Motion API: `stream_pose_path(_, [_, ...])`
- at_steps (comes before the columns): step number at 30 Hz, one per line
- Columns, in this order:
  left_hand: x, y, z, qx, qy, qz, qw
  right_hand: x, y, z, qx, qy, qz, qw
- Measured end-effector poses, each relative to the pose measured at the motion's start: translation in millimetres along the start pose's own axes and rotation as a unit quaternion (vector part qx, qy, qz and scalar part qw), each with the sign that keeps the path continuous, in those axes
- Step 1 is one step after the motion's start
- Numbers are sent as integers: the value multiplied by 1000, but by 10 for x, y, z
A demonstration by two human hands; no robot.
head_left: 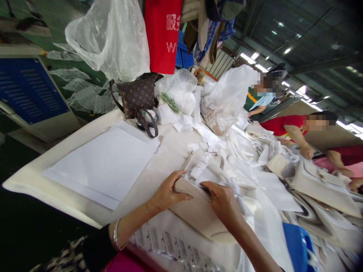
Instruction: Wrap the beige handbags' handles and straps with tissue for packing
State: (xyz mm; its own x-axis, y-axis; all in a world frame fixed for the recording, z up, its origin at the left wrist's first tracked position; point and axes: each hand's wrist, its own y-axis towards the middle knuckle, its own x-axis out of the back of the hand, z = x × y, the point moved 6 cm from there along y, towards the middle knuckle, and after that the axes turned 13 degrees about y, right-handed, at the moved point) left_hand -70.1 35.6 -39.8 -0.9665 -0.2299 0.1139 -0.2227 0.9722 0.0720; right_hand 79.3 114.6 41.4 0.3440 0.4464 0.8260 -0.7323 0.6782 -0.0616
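Beige bag (195, 217), smooth, rounded corner, white wrapping (200, 166) at its top | flat on pale table (172, 147) before me | my left hand (167, 192) pinches the corner; my right hand (224, 202) touches the top edge, grip unclear

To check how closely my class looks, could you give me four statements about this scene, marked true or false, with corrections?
1. The left hand and right hand both touch the beige bag. True.
2. The silver bracelet is on the right wrist. False: the bracelet is on the left wrist.
3. A brown patterned handbag stands near the white sheets. True.
4. The hanging cloth with white lettering is green. False: that cloth is red.
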Motion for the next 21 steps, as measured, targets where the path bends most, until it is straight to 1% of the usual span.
stream_pose_path(3, [-25,15,21,7,-30,22,999,6,-20,105,-29,25,69,997])
stream_pose_path(5, [-32,20,33,15,-49,30,998,-14,-44,180,-31,38,103,993])
stream_pose_path(7, [-24,20,29,11,-53,27,998,-64,-60,219,-19,13,99,995])
stream_pose_path(10, [-20,17,19,2,-54,27,998,-198,-63,216,12,-29,68,997])
stream_pose_path(12, [-16,17,7,-4,-46,20,999,-274,-50,212,32,-15,64,997])
stream_pose_path(14, [-1,19,-9,-11,-34,5,999,-302,-33,217,40,7,76,996])
stream_pose_path(16, [20,16,-20,-14,-30,-3,999,-293,-29,209,23,17,93,995])
stream_pose_path(17, [28,8,-19,-12,-39,3,999,-282,-35,194,8,16,96,995])
stream_pose_path(19, [58,-21,6,3,-73,17,997,-256,-69,143,-24,4,85,996])
stream_pose_path(20, [89,-43,33,17,-95,14,995,-247,-93,112,-37,-3,75,997])
stream_pose_path(21, [135,-68,71,37,-117,-3,992,-245,-120,82,-43,-8,65,997])
